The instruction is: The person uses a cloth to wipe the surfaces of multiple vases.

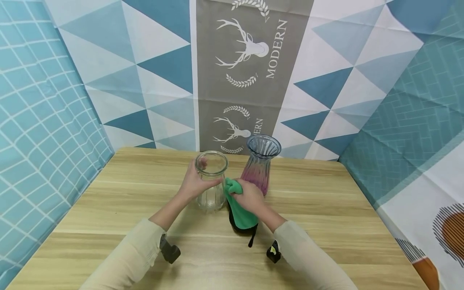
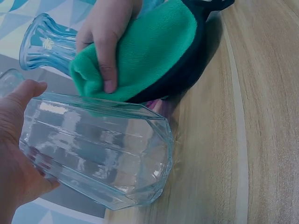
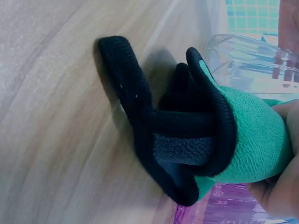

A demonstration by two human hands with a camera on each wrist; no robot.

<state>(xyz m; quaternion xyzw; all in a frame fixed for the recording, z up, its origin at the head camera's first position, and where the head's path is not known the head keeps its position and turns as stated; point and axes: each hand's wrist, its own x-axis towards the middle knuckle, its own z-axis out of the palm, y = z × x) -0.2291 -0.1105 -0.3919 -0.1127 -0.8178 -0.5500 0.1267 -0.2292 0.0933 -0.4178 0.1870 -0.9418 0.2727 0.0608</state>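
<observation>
My left hand [image 1: 193,183] grips a clear glass vase [image 1: 211,200] round its neck, thumb on the near side. The vase has a round rim and a faceted body, and stands upright at the table's far part. Just to its right, my right hand [image 1: 252,197] grips a green cloth [image 1: 243,213] with black edging. The cloth hangs bunched from the fingers, its dark grey underside [image 3: 182,149] and black loop [image 3: 122,70] visible in the right wrist view. Whether the cloth touches the clear vase I cannot tell. Behind the right hand, a ribbed blue-to-purple glass vase [image 1: 258,167] is partly hidden.
The wood-grain table [image 1: 308,241] has its back edge close behind both vases. A patterned cloth backdrop [image 1: 163,80] rises there, with blue tile-print sheets [image 1: 36,121] at the left. Black camera mounts [image 1: 169,250] stick out from both wrists.
</observation>
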